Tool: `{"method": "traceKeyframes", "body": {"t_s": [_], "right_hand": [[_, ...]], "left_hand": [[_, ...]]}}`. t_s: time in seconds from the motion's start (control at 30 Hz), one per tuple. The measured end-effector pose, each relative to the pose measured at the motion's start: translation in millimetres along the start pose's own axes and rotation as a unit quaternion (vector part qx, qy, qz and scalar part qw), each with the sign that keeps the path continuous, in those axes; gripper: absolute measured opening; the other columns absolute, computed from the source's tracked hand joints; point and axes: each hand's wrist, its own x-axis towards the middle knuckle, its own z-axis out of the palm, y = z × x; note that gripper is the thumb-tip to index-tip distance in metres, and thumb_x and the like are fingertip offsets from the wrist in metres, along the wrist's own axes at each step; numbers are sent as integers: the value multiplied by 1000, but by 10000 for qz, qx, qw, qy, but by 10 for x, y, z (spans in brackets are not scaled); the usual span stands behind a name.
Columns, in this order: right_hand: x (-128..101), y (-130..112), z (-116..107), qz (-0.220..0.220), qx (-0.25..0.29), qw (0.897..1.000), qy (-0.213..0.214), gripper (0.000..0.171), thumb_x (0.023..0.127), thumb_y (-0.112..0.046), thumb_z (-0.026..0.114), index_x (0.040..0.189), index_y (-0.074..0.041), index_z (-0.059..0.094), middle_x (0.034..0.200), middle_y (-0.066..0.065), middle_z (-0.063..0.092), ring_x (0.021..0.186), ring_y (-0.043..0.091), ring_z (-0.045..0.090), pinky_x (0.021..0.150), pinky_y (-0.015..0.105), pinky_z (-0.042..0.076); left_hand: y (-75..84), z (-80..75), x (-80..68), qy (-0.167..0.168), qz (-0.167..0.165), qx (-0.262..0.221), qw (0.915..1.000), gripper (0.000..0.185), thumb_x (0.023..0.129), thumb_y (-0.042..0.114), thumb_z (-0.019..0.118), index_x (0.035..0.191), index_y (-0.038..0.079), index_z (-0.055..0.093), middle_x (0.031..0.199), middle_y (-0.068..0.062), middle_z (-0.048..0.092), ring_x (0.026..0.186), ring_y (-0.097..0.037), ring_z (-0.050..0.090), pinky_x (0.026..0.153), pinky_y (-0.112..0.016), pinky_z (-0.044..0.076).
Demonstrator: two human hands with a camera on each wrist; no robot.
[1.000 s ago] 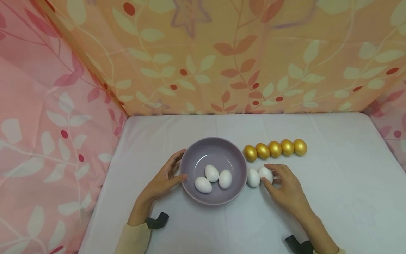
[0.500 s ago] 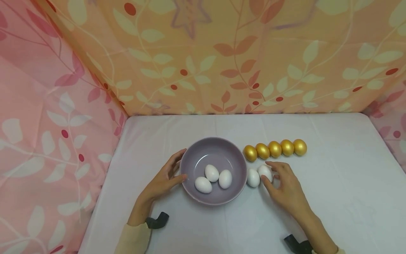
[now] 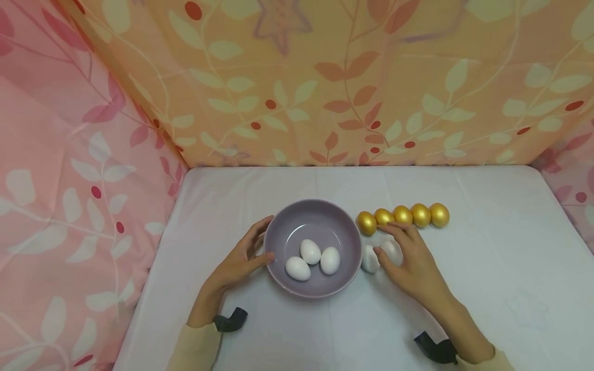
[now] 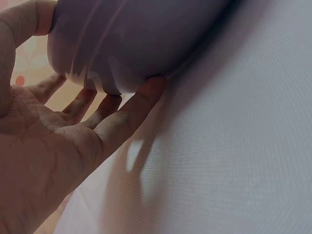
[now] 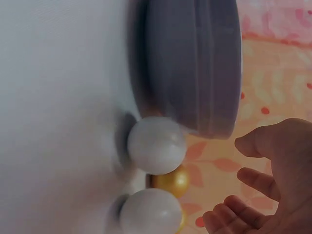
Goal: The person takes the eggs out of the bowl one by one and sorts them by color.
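In the head view a mauve bowl [image 3: 314,216] stands on the table with three white eggs inside, one being the rear egg [image 3: 310,251]. My left hand [image 3: 241,257] holds the bowl's left side, thumb at the rim and fingers against the outer wall [image 4: 117,44]. Just right of the bowl lie two more white eggs: a near one [image 5: 157,145] beside the wall and a farther one [image 5: 151,212]. Over them hovers my right hand [image 3: 415,263], fingers spread and holding nothing; it partly hides both eggs in the head view.
A row of several gold eggs [image 3: 421,215] lies behind the white pair, right of the bowl. White cloth covers the table [image 3: 501,288]. A patterned orange curtain [image 3: 287,129] hangs along the back edge, and a pink one [image 3: 60,206] along the left.
My right hand has come away from the farther white egg and risen, its fingertips now overlapping the gold row. That egg sits slightly farther right. The left hand and bowl have stayed put.
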Motion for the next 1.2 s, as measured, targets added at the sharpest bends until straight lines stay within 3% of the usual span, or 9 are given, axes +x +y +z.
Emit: {"method": "traceKeyframes", "body": {"t_s": [0.1,0.2,0.3,0.4,0.47,0.6,0.83,1.07,1.2], "right_hand": [[54,-66,-3,-137,40,9999,-91,51,88,-8,83,137,-9,67,136,9,59,128,29,57,106,16,39],[107,-132,-5,-264,76,9995,-163,51,88,-8,83,137,-9,67,140,10,59,132,29,57,109,7,32],[171,-198,-8,-402,72,9988,-265,51,88,-8,83,136,-10,66,142,9,59,133,28,58,110,19,43],[251,-261,-6,-577,43,9973,-450,49,89,-10,83,136,-11,66,141,7,59,129,25,60,101,37,53],[307,-299,-4,-712,63,9956,-610,48,90,-11,82,135,-10,67,139,7,60,123,23,61,90,39,56],[394,-352,11,-944,52,9918,-856,45,91,-12,81,134,-11,68,134,6,61,112,22,65,84,37,58],[571,-466,125,-1107,204,9818,-1530,49,95,-19,79,141,-13,62,133,8,63,116,25,66,96,44,57],[773,-562,175,-1352,13,9697,-2035,46,95,-27,79,136,-12,66,129,7,63,106,24,70,94,41,60],[869,-635,208,-1241,11,9617,-2444,44,95,-26,78,136,-13,67,127,5,62,98,18,70,86,33,60]], "left_hand": [[-6,-6,4,-5,-19,-10,10000,84,97,3,72,166,25,30,171,-5,32,162,-34,25,127,-63,21],[-7,-9,2,-19,-40,-8,10000,83,98,4,72,166,26,30,171,-5,32,162,-35,25,128,-57,23],[-6,-13,-2,-45,-50,-2,10000,83,98,5,72,166,26,29,171,-5,31,163,-34,24,128,-38,30],[-12,-26,-5,-50,-27,-3,10000,82,99,5,72,166,26,29,171,-6,31,162,-36,26,120,-21,35],[-13,-32,-4,-39,-34,15,10000,82,99,6,72,166,26,29,171,-6,31,162,-37,26,120,-22,36],[-22,-39,7,-50,-87,65,9999,82,99,8,72,166,28,29,171,-5,31,162,-37,25,126,-39,32],[-54,-62,-33,-6,-80,-15,10000,83,98,8,73,166,28,30,171,-5,31,161,-38,27,116,-17,39],[-38,-45,-22,-43,-122,21,9999,82,99,10,73,166,29,29,172,-5,31,162,-39,26,125,-57,30],[-28,-38,-10,-34,-103,-6,9999,83,99,12,74,166,29,29,172,-5,30,162,-39,25,125,-62,28]]}}
